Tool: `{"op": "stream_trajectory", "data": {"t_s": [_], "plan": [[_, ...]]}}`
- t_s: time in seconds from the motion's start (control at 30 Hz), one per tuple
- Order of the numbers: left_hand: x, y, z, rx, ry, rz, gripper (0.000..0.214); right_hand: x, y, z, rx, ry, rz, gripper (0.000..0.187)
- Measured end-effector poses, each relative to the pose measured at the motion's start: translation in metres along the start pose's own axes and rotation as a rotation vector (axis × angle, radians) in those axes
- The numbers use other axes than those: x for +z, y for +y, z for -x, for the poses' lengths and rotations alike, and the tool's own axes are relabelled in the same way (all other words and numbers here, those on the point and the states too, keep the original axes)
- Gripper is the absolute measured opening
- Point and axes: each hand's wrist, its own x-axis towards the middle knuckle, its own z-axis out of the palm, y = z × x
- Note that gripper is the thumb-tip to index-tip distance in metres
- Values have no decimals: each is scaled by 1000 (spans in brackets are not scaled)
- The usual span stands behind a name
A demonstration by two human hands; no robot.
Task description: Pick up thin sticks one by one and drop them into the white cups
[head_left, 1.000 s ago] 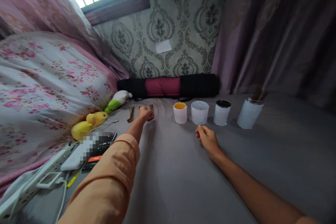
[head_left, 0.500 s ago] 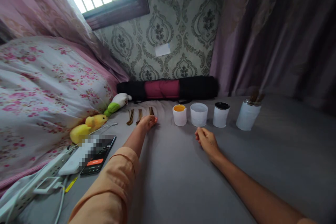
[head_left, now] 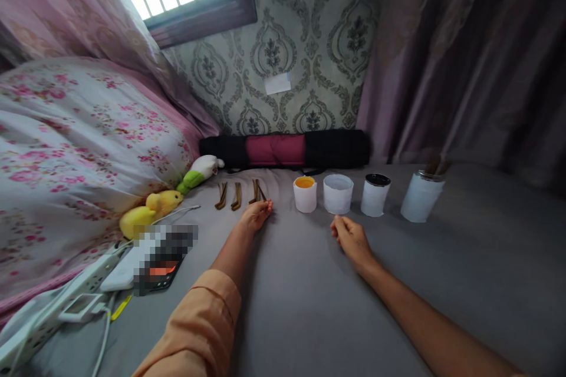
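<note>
My left hand (head_left: pixel 257 215) is closed, its fingertips pinching a thin brown stick (head_left: pixel 262 191) that slants up and left. That stick crosses close to a small bundle of brown sticks (head_left: pixel 255 191), partly hidden by the hand. Two more such bundles, a middle one (head_left: pixel 236 196) and a left one (head_left: pixel 221 195), lie bent at their lower ends. My right hand (head_left: pixel 352 237) rests on the grey sheet with fingers curled, and nothing shows in it. Just beyond it stands a white-wrapped tub (head_left: pixel 338 197), between a tub with yellow inside (head_left: pixel 305 198) and one with a black top (head_left: pixel 374 197).
At right, a white-wrapped can (head_left: pixel 421 200) holds brown sticks. A black and maroon roll (head_left: pixel 276 150) lies along the wall. To the left are plush toys (head_left: pixel 163 205), a blurred phone (head_left: pixel 161 283), a power strip (head_left: pixel 66 303) and cables.
My left hand has drawn slightly right and toward me from the right-hand bundle, and a single stick now shows at its fingertips. My right hand stays curled in place.
</note>
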Motion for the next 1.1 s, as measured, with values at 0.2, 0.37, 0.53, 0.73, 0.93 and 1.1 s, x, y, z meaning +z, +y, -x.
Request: {"op": "stream_trajectory", "data": {"t_s": [0.2,0.37,0.53,0.73,0.93,1.1], "plan": [[5,-13,16,105,-45,12,14,0,1,1,-3,0,-36,41],[9,-26,25,122,-76,28,12,0,-1,2,8,2,-42,42],[10,-36,31,108,-105,52,9,0,-4,2,32,8,-30,41],[15,-38,46,67,-172,84,9,-1,-4,3,36,-23,-36,42],[21,-41,58,1,-292,58,12,0,-3,3,55,-19,-51,42],[21,-50,59,76,-341,-39,14,-1,-6,5,53,-33,-65,41]]}}
